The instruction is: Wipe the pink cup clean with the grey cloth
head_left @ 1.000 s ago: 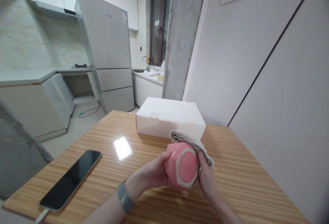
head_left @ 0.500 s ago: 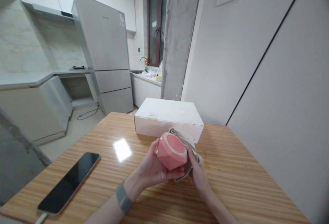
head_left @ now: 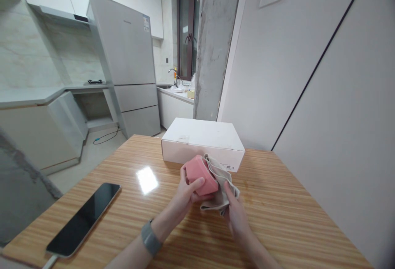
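My left hand grips a pink faceted cup above the wooden table, thumb across its near side. Its base no longer faces me. My right hand pinches a beige cloth that is pressed against the cup's right side. A grey band sits on my left wrist.
A closed white box lies on the table just behind the cup. A dark phone with a cable lies near the table's left front corner. A wall stands close on the right; a fridge and kitchen counters are beyond the table.
The cup has been turned in my left hand: its pale-rimmed base faced me, then tipped up and away. The cloth has shifted along its right side.
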A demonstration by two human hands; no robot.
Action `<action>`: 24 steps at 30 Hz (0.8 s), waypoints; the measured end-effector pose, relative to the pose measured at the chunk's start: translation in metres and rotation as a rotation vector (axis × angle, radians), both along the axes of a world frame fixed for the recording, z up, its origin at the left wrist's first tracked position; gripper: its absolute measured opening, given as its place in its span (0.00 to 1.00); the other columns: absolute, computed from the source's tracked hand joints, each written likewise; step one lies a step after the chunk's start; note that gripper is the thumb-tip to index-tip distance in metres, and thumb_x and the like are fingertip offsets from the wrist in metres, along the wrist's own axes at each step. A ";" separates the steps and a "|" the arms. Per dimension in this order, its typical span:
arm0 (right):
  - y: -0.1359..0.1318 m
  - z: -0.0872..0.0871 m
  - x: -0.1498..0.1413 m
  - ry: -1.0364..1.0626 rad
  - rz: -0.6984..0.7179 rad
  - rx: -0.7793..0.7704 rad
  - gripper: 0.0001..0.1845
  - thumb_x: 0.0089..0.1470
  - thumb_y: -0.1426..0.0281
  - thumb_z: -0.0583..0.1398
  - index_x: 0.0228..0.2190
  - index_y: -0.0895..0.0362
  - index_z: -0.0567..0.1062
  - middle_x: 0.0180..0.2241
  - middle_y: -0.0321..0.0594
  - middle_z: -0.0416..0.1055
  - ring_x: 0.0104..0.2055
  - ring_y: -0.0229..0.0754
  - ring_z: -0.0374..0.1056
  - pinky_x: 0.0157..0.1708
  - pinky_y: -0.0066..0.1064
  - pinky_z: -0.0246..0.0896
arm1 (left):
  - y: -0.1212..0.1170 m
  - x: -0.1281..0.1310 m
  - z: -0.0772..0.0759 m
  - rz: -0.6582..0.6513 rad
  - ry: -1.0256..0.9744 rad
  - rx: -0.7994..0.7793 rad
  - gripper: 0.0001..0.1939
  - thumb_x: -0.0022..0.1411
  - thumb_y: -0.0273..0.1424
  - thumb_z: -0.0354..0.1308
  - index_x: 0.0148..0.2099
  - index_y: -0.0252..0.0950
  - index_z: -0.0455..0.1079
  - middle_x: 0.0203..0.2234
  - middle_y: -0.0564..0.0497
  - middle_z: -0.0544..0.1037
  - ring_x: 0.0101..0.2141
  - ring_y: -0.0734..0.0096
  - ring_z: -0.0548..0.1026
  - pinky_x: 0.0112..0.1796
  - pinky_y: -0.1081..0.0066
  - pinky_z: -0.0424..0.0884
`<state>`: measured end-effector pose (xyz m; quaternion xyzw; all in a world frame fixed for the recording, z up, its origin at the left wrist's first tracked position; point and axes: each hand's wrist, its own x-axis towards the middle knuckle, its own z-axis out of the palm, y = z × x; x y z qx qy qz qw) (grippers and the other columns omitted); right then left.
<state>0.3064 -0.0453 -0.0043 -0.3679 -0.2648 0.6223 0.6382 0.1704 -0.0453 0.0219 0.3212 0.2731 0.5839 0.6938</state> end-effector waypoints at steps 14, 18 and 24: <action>-0.003 0.008 -0.001 0.017 -0.021 -0.043 0.22 0.40 0.54 0.69 0.35 0.56 0.79 0.35 0.39 0.80 0.38 0.46 0.75 0.37 0.34 0.73 | -0.002 0.008 -0.001 0.082 0.200 0.016 0.43 0.48 0.34 0.68 0.62 0.45 0.50 0.54 0.41 0.66 0.40 0.61 0.74 0.30 0.68 0.74; -0.005 0.008 -0.002 0.029 -0.040 -0.047 0.22 0.39 0.55 0.69 0.34 0.56 0.79 0.34 0.38 0.80 0.37 0.46 0.75 0.38 0.35 0.73 | 0.000 0.009 -0.007 0.159 0.303 0.078 0.44 0.42 0.32 0.71 0.59 0.41 0.54 0.54 0.41 0.65 0.43 0.60 0.73 0.35 0.69 0.74; -0.006 0.012 -0.002 0.081 0.016 -0.011 0.23 0.39 0.55 0.70 0.36 0.57 0.80 0.35 0.41 0.80 0.40 0.48 0.75 0.40 0.36 0.72 | -0.001 0.013 -0.008 0.147 0.282 0.140 0.52 0.33 0.29 0.74 0.59 0.48 0.51 0.55 0.43 0.65 0.48 0.54 0.71 0.39 0.64 0.75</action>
